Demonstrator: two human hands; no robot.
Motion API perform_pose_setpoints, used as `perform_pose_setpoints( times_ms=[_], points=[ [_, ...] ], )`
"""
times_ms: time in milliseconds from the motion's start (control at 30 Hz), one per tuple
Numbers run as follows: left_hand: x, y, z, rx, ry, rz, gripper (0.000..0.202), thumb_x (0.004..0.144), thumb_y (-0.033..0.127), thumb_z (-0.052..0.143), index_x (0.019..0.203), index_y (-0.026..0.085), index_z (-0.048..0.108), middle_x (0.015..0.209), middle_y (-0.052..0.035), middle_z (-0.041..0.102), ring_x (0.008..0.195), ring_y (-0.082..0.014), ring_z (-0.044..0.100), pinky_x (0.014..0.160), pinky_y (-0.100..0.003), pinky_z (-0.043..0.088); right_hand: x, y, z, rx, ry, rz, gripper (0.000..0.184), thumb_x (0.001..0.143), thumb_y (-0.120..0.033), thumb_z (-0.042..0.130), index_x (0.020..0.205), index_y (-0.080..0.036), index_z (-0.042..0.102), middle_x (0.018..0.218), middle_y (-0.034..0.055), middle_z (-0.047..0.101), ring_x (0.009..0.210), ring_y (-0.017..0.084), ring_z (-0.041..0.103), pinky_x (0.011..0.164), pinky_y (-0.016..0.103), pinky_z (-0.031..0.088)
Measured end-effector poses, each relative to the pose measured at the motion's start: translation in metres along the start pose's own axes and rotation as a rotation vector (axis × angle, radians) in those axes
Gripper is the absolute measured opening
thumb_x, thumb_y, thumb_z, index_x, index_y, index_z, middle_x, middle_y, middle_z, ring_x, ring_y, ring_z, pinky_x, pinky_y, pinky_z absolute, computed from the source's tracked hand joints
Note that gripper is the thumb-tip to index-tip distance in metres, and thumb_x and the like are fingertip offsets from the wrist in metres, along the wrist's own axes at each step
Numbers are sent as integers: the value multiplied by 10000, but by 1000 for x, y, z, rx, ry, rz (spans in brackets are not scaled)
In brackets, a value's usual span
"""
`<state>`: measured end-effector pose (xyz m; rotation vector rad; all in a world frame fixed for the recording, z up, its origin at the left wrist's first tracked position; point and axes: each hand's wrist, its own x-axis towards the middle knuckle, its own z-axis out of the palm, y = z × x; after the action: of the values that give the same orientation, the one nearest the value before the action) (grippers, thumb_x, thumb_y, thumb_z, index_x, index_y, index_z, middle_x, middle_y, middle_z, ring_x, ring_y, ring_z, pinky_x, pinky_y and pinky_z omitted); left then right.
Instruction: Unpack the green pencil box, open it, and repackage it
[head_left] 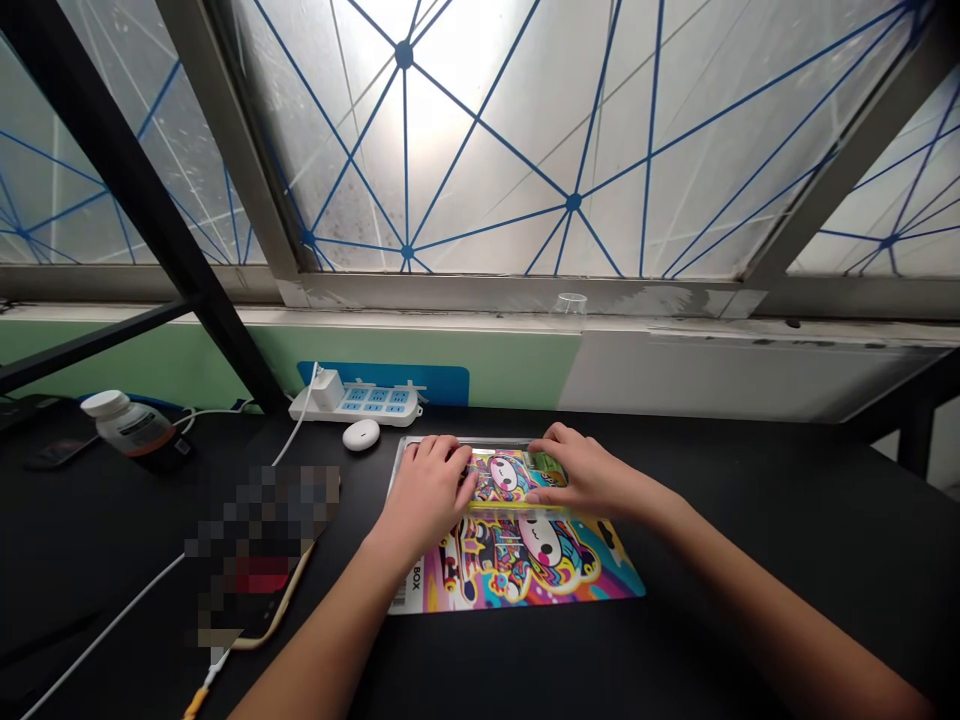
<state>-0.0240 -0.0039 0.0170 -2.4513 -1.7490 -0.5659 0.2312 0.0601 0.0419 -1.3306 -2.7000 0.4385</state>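
A flat box [517,565] printed with colourful cartoon pandas lies on the desk, with "BOX" and a barcode on its left side. Above its lower part sits a second printed panel [501,478], its near edge yellow. My left hand [429,488] curls over that panel's left side. My right hand [581,470] grips its right side, thumb along the yellow edge. A pale metallic rim [465,441] shows behind the panel. Whether the two printed parts are joined is hidden.
On the black desk [750,510] are a white power strip [356,403], a round white object [361,434] and a white-capped bottle [129,425]. A blurred phone [259,590] with a white cable lies left of the box. A dark metal bar [142,210] crosses the upper left.
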Motion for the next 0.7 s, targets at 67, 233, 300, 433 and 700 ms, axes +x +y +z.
perform_pose_setpoints(
  times_ms=[67,233,300,433,700],
  points=[
    [0,0,0,3,3,-7,266,997,318,486,1195,212,628,1246,-92,631,1158,-267,548,961,-422,409,4,3,1,-1,-12,7,605,793,-635,676,1238,-230,614,1151,117,556,995,295,585,859,440,492],
    [-3,-3,-6,19,9,-39,312,999,385,501,1224,203,620,1237,-96,644,1148,-276,556,981,-441,398,8,0,4,-105,102,-34,517,766,-631,714,1068,-218,636,1095,115,573,1015,317,553,833,453,490],
    [-4,-7,-11,37,20,-56,344,1003,423,499,1245,204,608,1244,-100,648,1162,-282,554,981,-445,400,4,-6,8,-155,208,-60,483,749,-587,758,1031,-223,611,1128,117,582,1048,328,550,857,467,484],
    [-4,-17,-25,50,27,-59,445,942,489,610,1273,191,589,1208,-104,672,1126,-288,584,962,-438,435,-11,-20,17,-200,375,-125,373,791,-372,782,1045,-209,562,1210,140,615,1155,331,571,1009,517,426],
    [-57,27,-68,-13,411,187,329,892,175,692,1214,196,629,1105,-89,648,1048,-267,568,926,-429,498,-93,-41,7,-317,742,-327,376,941,-128,559,1313,-170,523,1072,106,646,1009,250,598,958,437,481]
  ],
)
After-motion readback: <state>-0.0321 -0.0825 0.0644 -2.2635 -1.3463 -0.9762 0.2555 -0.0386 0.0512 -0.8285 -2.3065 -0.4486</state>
